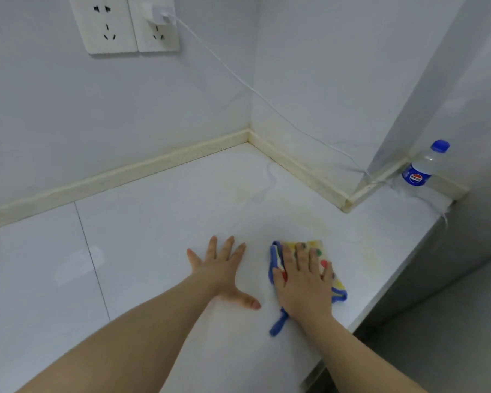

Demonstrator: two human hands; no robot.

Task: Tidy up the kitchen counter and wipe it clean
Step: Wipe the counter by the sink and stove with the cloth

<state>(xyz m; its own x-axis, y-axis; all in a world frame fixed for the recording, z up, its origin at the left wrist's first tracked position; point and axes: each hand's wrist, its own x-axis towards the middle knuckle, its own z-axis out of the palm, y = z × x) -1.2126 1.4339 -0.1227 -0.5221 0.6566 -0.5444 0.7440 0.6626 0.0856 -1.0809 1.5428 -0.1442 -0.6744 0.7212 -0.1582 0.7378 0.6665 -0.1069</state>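
Observation:
A yellow cloth point(315, 248) with coloured dots and a blue border lies flat on the white counter point(153, 228), near its front right edge. My right hand point(302, 282) presses down on the cloth with straight, spread fingers. Its blue hanging loop sticks out beside my wrist. My left hand point(221, 268) rests flat on the bare counter just left of the cloth, fingers spread, holding nothing. A faint yellowish stain point(247, 191) marks the counter beyond the hands, toward the corner.
A clear bottle with a blue cap and blue label point(424, 165) stands at the far right end of the counter by the wall. A white charger point(160, 14) sits in a wall socket; its cable point(267, 100) runs down to the counter. The counter drops off on the right.

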